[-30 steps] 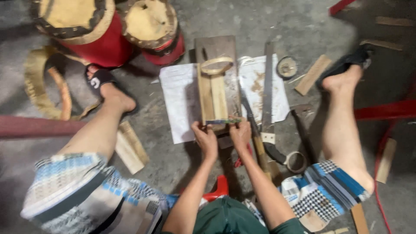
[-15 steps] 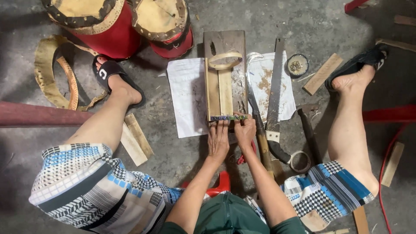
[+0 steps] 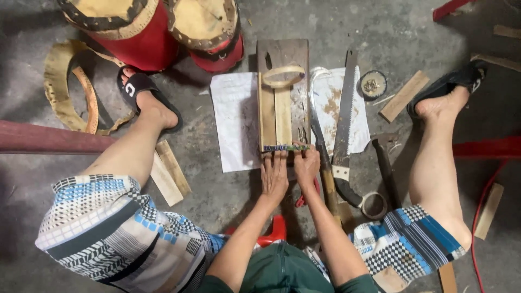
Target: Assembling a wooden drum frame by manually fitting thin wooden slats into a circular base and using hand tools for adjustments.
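Note:
A dark wooden board [image 3: 282,54] lies on the floor between my legs, with flat bamboo strips [image 3: 283,116] laid lengthwise on it and a bent bamboo loop [image 3: 282,76] across them. A thin green-and-blue stick [image 3: 285,147] lies crosswise at the board's near end. My left hand [image 3: 274,176] presses its fingertips down on the stick's left part. My right hand [image 3: 306,165] pinches the stick's right end, the two hands side by side and touching.
White paper sheets [image 3: 233,119] lie under the board. Right of it are a long knife [image 3: 321,144], a hand saw [image 3: 344,119], a dark tool [image 3: 382,157], a tape roll [image 3: 373,203] and a small round tin [image 3: 373,85]. Two red drums [image 3: 135,27] stand beyond. Wood offcuts [image 3: 404,95] are scattered about.
My hands stay at the board's near end and have drawn closer together on the stick. The view has shifted slightly, bringing the board nearer the middle.

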